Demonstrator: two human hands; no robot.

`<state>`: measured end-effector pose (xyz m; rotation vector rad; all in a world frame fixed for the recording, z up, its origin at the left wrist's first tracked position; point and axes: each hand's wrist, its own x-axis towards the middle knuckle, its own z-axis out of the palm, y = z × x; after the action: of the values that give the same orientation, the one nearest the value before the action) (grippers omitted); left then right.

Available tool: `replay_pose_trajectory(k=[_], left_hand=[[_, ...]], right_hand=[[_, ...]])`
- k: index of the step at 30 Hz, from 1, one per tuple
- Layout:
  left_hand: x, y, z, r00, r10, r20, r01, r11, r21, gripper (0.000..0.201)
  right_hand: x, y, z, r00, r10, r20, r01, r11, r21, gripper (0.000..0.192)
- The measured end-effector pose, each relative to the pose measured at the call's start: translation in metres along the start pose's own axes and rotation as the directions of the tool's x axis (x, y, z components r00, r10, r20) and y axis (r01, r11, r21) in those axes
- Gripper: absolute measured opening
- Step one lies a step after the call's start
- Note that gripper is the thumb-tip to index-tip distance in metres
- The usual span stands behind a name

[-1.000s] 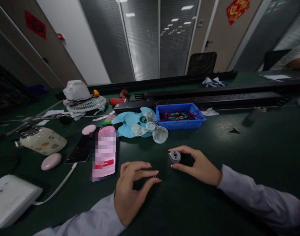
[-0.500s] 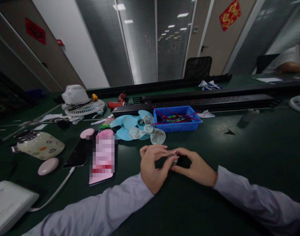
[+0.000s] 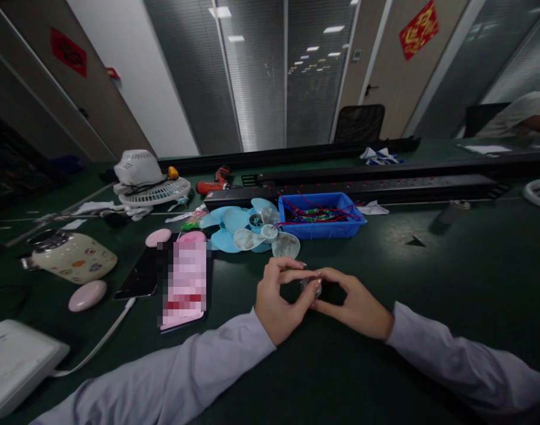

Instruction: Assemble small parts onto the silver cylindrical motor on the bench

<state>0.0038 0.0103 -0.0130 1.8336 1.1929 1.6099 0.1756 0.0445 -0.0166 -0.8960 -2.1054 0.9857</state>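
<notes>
My left hand and my right hand meet fingertip to fingertip over the green table. Between them they pinch a small silvery metal part, mostly hidden by the fingers, so its exact kind does not show. Both hands are closed on it. Just beyond my left hand lie light blue fan blades and a translucent greyish fan blade resting against them. A blue bin behind the hands holds red and dark wires with green circuit boards.
To the left lie phones, pink oval objects, a cream flask and a white box with a cable. Farther back are a white fan, a red-black power drill and long black rails. Someone sits far right.
Both hands have shifted very slightly to the right, still pinching the small metal part. The left thumb and fingers have moved a little over it. The view has tilted slightly.
</notes>
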Motion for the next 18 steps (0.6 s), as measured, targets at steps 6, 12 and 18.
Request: replay_pose_trajectory(k=[6,12,18], left_hand=[[0.0001,0.0017,-0.0026,0.999,0.022,0.034,-0.022,1.000,-0.006,0.031],[0.0014,0.0006,-0.0035,0.998,0.019,0.068,-0.018,1.000,-0.006,0.031],[0.0012,0.0002,-0.0034,1.000,0.007,0.005,-0.007,0.999,0.047,0.028]], right_hand=[[0.0001,-0.0001,-0.0010,1.000,-0.024,0.001,0.024,1.000,0.013,0.035],[-0.0003,0.0001,-0.0004,1.000,-0.024,-0.008,0.024,1.000,-0.005,0.035],[0.0001,-0.0019,-0.0008,1.000,-0.029,-0.001,0.029,1.000,0.009,0.036]])
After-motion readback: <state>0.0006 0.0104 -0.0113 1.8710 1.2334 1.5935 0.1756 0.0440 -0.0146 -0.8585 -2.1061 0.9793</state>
